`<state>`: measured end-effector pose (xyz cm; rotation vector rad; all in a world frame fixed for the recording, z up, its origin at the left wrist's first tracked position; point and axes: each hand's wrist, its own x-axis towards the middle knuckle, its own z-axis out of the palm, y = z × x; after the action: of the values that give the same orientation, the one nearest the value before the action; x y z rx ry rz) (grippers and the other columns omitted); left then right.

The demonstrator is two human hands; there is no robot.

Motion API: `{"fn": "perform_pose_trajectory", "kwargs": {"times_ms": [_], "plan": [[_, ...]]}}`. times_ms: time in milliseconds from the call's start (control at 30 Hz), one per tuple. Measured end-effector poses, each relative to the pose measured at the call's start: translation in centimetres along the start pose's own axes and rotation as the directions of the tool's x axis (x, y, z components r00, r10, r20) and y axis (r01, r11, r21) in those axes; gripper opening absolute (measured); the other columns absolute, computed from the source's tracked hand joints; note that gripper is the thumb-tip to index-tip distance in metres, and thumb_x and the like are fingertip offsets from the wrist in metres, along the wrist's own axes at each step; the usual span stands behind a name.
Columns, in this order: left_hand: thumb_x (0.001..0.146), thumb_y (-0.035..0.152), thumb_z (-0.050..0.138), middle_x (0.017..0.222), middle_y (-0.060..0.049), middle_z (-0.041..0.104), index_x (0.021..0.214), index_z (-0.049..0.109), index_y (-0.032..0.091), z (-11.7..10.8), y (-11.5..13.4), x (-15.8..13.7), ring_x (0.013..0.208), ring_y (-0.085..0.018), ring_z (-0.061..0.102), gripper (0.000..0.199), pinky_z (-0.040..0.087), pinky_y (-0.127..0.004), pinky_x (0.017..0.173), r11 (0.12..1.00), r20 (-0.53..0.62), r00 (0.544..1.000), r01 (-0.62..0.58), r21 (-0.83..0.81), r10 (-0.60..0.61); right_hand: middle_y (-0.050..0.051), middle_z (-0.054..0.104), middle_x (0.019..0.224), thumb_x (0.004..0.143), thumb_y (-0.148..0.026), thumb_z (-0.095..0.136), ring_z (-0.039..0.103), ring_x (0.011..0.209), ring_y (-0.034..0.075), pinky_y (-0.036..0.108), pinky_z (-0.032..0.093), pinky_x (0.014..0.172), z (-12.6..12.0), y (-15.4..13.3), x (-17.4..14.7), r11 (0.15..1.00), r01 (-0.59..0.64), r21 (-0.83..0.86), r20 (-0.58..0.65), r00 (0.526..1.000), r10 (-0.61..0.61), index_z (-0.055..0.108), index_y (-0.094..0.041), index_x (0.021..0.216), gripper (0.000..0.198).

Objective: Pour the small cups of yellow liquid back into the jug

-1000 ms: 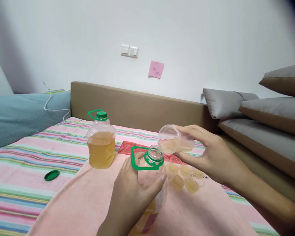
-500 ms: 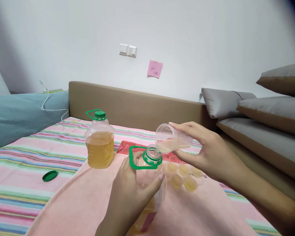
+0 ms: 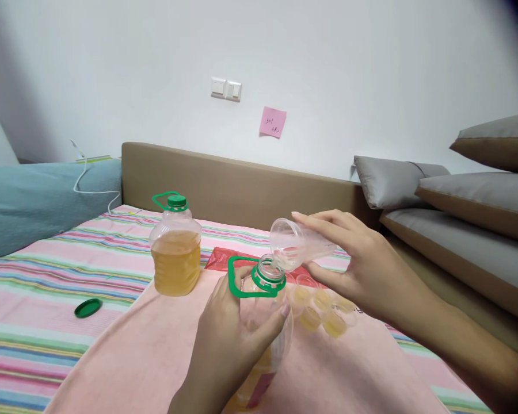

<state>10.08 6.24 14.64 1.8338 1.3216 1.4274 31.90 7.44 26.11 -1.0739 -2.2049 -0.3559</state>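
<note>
My left hand (image 3: 237, 339) is wrapped round the neck of a clear plastic jug (image 3: 280, 339) with a green ring and carry handle. The jug's mouth is uncapped, and amber liquid shows low in its body. In my right hand (image 3: 362, 259) a clear plastic cup (image 3: 302, 244) lies tipped to the left, held between thumb and fingers. Its rim is at the jug's mouth, and a little pale liquid sits along its lower side. Beyond the jug stand several clear cups (image 3: 322, 299) with yellow liquid.
A capped jug (image 3: 175, 264) of amber liquid stands at the left. A loose green cap (image 3: 88, 308) lies on the striped sheet (image 3: 34, 322). Red plastic (image 3: 218, 257) lies behind the cups. Grey cushions (image 3: 466, 241) are stacked at the right, before the brown headboard (image 3: 224, 181).
My right hand has tipped the cup further toward the jug's mouth, and less liquid shows in the cup. My left hand keeps its hold on the jug.
</note>
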Motion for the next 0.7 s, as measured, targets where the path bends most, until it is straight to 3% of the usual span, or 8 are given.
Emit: {"fn": "perform_pose_trajectory", "kwargs": {"times_ms": [233,700], "plan": [[0.09,0.049,0.079,0.13,-0.005,0.074,0.123,0.071,0.032,0.03,-0.03,-0.04,0.13,-0.034,0.066,0.038,0.051,-0.056,0.113,1.0,0.004,1.0,-0.002,-0.007,0.002,0.01,0.074,0.131,0.095,-0.018,0.067,0.071,0.115,0.027,0.045,0.064,0.095,0.29,-0.09,-0.11,1.0,0.025,-0.015,-0.013,1.0,-0.025,0.065,-0.022,0.155,0.06],[0.09,0.049,0.079,0.13,-0.005,0.074,0.126,0.07,0.032,0.04,0.03,-0.13,0.131,-0.035,0.065,0.041,0.05,-0.058,0.113,1.0,0.001,1.0,0.001,-0.018,-0.001,0.012,0.07,0.139,0.101,-0.019,0.063,0.066,0.124,0.031,0.054,0.062,0.101,0.14,-0.33,0.38,0.99,0.098,-0.101,0.0,0.995,-0.099,0.061,-0.027,0.157,0.057]]}}
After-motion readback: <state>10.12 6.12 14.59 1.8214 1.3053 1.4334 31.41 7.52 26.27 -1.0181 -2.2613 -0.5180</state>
